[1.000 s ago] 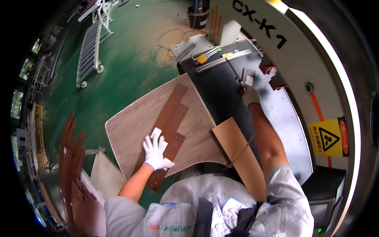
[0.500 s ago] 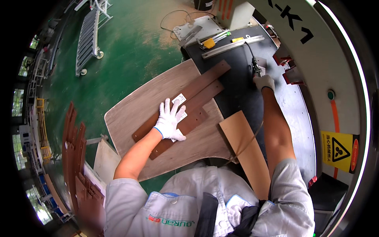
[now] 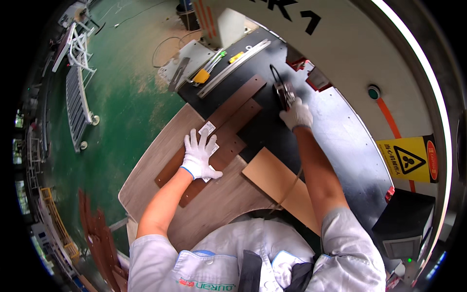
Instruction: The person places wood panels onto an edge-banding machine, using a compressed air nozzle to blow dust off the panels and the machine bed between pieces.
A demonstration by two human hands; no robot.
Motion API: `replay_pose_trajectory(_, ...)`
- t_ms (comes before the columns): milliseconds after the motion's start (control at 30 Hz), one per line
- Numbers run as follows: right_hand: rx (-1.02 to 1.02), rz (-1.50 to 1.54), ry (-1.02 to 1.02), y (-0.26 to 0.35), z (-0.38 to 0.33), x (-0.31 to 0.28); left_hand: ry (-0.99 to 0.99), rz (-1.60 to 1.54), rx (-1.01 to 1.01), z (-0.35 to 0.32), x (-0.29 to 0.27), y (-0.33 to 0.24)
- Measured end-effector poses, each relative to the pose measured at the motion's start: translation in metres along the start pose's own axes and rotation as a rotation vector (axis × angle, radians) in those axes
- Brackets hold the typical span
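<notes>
My left hand [image 3: 198, 156] lies flat, fingers spread, on two dark brown strips [image 3: 219, 134] that rest on the rounded wooden board [image 3: 160, 160], partly covering white labels [image 3: 207, 128]. My right hand [image 3: 296, 115] is closed on a small dark tool [image 3: 283, 91] on the black worktop [image 3: 335, 141]; its shape is hard to see

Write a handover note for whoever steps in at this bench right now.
Left hand: gloved, flat on the dark brown strips, covering white labels.
Right hand: gloved, gripping a corded handheld tool on the black machine table.
Strips lie staggered across the wood-grain panel onto the table; a tan board sits alongside.
Done: strips laid out. Left: the tool has not reached the strips yet.
</notes>
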State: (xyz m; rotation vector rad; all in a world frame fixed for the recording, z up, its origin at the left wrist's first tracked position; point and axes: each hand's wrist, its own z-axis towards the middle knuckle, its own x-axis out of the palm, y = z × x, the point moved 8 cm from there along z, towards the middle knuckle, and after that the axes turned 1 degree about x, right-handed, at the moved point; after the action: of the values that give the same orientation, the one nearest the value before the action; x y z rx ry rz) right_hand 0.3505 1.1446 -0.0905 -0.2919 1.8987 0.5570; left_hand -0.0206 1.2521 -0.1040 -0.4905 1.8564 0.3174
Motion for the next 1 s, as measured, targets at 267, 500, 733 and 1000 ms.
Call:
replay_pose_trajectory(267,0.046,-0.022,-0.089,-0.186,-0.118,0.002,-0.093,-0.044,0.072,0.126,-0.051,-0.065)
replay_pose_trajectory(500,0.088,0.017,-0.154,-0.231,-0.184,0.004,-0.310,-0.185,0.099,0.214,-0.088,-0.122)
replay_pose_trajectory(733,0.068,0.045,-0.189,-0.236,-0.190,0.014,-0.179,-0.142,0.041,0.283,-0.099,-0.153)
replay_pose_trajectory(1000,0.048,0.055,-0.174,-0.246,-0.185,0.007,-0.248,-0.203,0.090,0.230,-0.103,-0.131)
